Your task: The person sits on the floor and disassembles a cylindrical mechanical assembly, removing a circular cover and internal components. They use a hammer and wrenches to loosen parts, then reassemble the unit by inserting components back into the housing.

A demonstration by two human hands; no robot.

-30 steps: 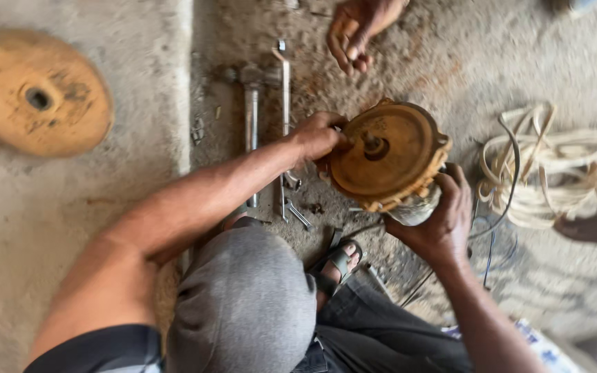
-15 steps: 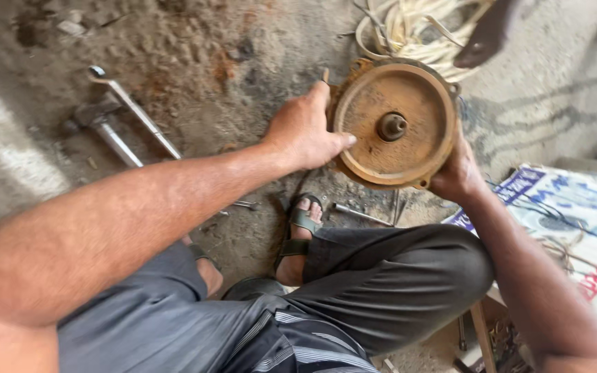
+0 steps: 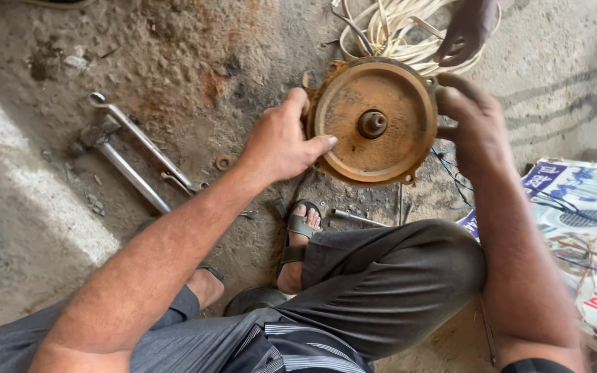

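A rusty round metal housing (image 3: pixel 374 121) with a short shaft stub at its centre stands on the dirty concrete floor in front of my knees. My left hand (image 3: pixel 281 141) grips its left rim, thumb along the face. My right hand (image 3: pixel 475 121) wraps around its right rim. Both hands hold it from the sides.
Another person's hand (image 3: pixel 468 31) reaches over a coil of whitish cable (image 3: pixel 381 24) behind the housing. A hammer (image 3: pixel 115 159) and a long wrench (image 3: pixel 139 138) lie to the left, a small washer (image 3: pixel 224 162) near them. A printed cardboard box (image 3: pixel 589 228) lies at right. My sandalled foot (image 3: pixel 298 238) is below.
The view has swung and moved closer; the housing now sits upper centre. My left hand slid onto the left rim with the thumb on the face, my right hand rose around the right rim.
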